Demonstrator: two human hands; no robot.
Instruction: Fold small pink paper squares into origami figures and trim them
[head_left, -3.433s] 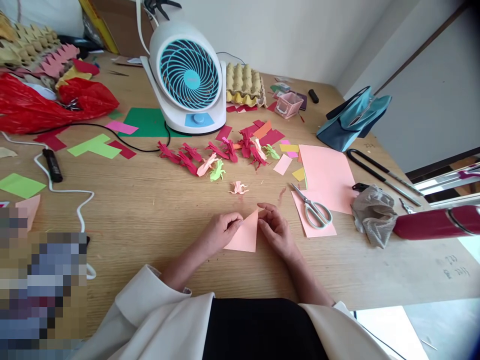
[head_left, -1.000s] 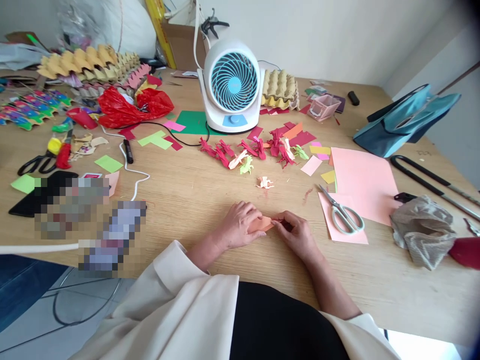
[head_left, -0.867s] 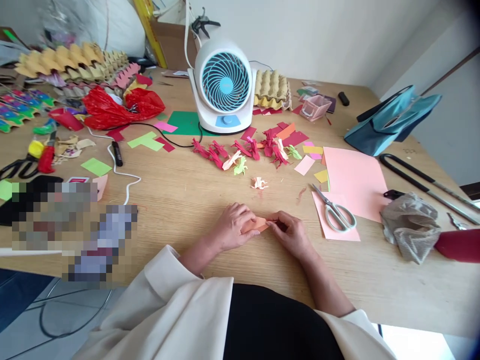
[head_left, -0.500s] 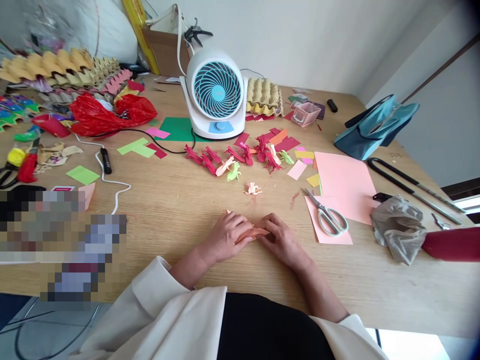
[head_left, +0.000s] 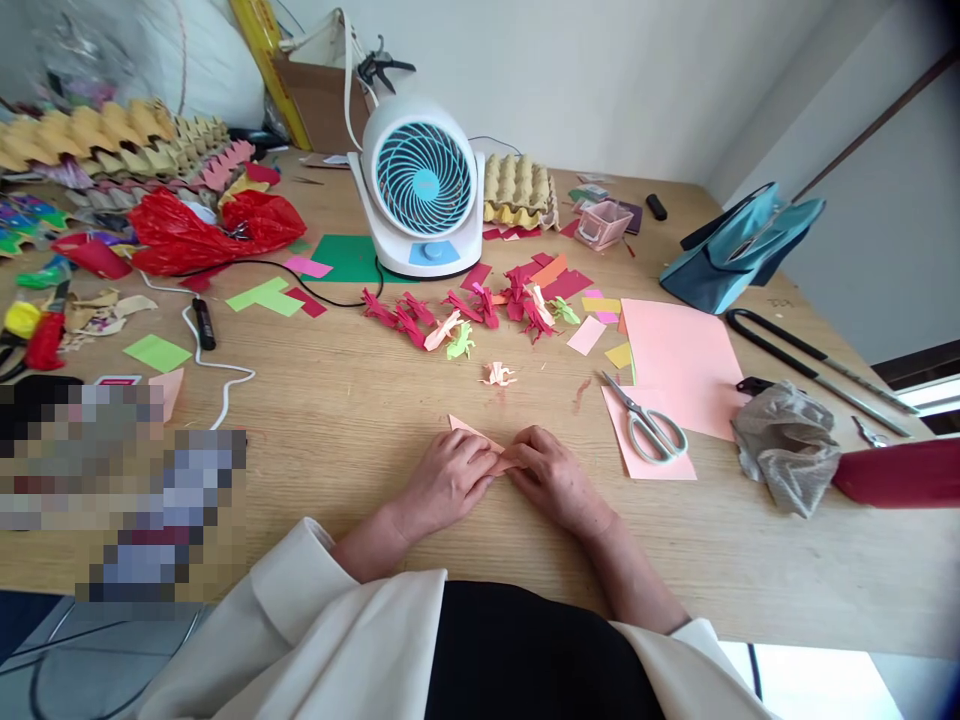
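my left hand point(head_left: 448, 476) and right hand point(head_left: 551, 474) were close together, both pinching the pink paper point(head_left: 469, 430) low over the table point(head_left: 337, 430). i judged that a clean crease required matched edges and firm, even pressure.

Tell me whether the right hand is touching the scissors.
Apart. The head view shows a strip of table between the right hand and the scissors.

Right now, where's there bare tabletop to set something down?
Bare wood lies between the white cable and left hand, also right of the right hand, nearer than the scissors. Crowded: where folded paper figures lie before the fan.
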